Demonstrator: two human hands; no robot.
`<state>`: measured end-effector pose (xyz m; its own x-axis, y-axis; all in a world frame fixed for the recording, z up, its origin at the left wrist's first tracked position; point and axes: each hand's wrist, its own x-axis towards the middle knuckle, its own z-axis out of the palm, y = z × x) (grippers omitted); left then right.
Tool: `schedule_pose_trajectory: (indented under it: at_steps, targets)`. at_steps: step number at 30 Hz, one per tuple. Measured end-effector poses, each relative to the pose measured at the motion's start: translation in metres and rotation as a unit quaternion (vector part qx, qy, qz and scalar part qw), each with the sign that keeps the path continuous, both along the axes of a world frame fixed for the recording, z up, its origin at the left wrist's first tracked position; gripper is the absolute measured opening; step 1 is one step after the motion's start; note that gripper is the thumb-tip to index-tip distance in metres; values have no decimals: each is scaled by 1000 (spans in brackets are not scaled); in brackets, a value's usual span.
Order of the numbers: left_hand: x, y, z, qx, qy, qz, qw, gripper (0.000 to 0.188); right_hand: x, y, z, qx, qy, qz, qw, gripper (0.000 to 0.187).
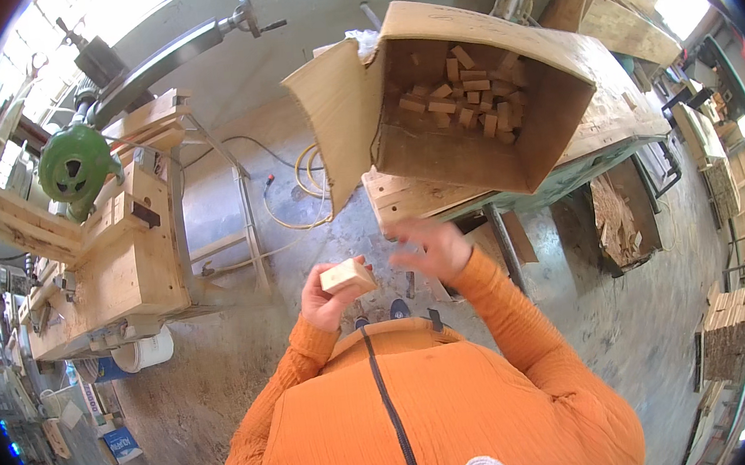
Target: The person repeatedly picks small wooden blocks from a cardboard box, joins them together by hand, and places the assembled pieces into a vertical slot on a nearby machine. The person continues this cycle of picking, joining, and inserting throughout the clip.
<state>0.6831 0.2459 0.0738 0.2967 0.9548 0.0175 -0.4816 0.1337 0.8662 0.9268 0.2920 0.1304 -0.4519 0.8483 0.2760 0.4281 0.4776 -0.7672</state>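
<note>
My left hand (pixel 324 303) grips a small pale wooden block (pixel 349 275) in front of my chest. My right hand (pixel 431 247) hovers just right of the block with its fingers spread, holding nothing, slightly blurred. Beyond the hands stands an open cardboard box (pixel 551 142) on a wooden workbench (pixel 405 199), with several small wooden blocks (pixel 467 96) piled inside it. My sleeves are orange.
A wooden bench with a green motor machine (pixel 74 165) stands at left. Yellow hose (pixel 298 186) lies on the concrete floor. A white bucket (pixel 145 350) sits under the left bench. Stacked wood pieces (pixel 731 329) are at right, a scrap bin (pixel 619 220) under the workbench.
</note>
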Motion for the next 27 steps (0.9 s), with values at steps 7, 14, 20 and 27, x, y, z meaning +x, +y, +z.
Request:
schedule_pose_trajectory:
  at_steps: [7, 14, 20, 27]
  targets:
    - [6, -2, 26, -132, -111, -38, 984, 27, 102, 136, -1, 88, -94, -296, 947, 30]
    - [11, -15, 19, -158, -146, 14, 976, 29, 114, 229, -43, 184, -347, -307, 867, 34]
    - [8, -28, -4, -115, -111, 53, 986, 34, 118, 250, -60, 188, -295, -290, 891, 45]
    - [7, -24, 13, -130, -98, 43, 986, 31, 113, 242, -42, 82, -207, -241, 945, 44]
